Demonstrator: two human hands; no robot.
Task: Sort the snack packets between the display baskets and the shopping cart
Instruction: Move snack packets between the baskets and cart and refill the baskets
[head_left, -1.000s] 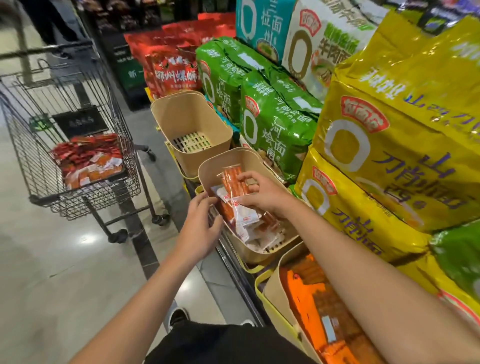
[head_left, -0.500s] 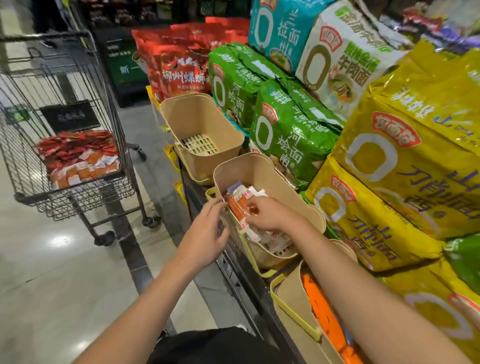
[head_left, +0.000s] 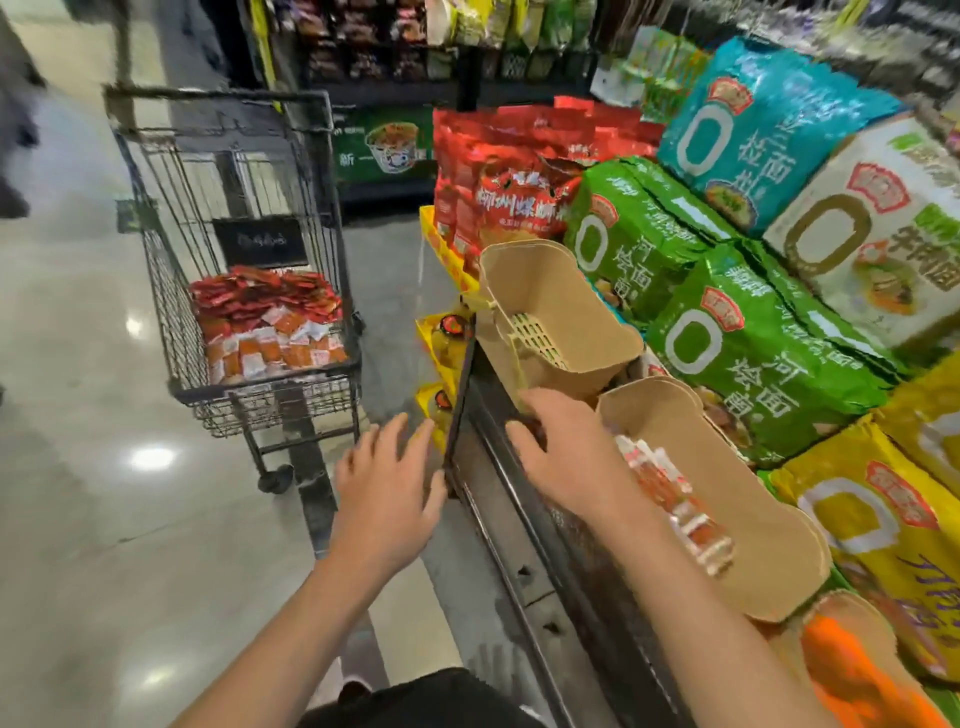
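A wire shopping cart (head_left: 171, 291) stands in the aisle at left, with a pile of red and orange snack packets (head_left: 265, 322) in it. Three tan display baskets hang on the shelf edge. The far basket (head_left: 587, 322) shows only its slotted floor. Clear packets of orange sticks (head_left: 670, 493) lie in the middle basket (head_left: 769, 540), and the near basket (head_left: 831, 613) holds orange packets (head_left: 852, 680). My right hand (head_left: 566, 452) hovers over the shelf edge left of the middle basket, its fingers curled over a dark reddish packet (head_left: 534, 430) that is mostly hidden. My left hand (head_left: 387, 488) is spread out beside it, holding nothing.
Big noodle bags are stacked behind the baskets: red (head_left: 519, 192), green (head_left: 737, 338), teal (head_left: 763, 124) and yellow (head_left: 883, 519). A metal shelf rail (head_left: 524, 545) runs along the front. Polished floor (head_left: 104, 467) lies between me and the cart.
My right hand has come out of the middle basket and moved left over the shelf edge. My left hand has spread out and shifted left. The view has turned toward the cart.
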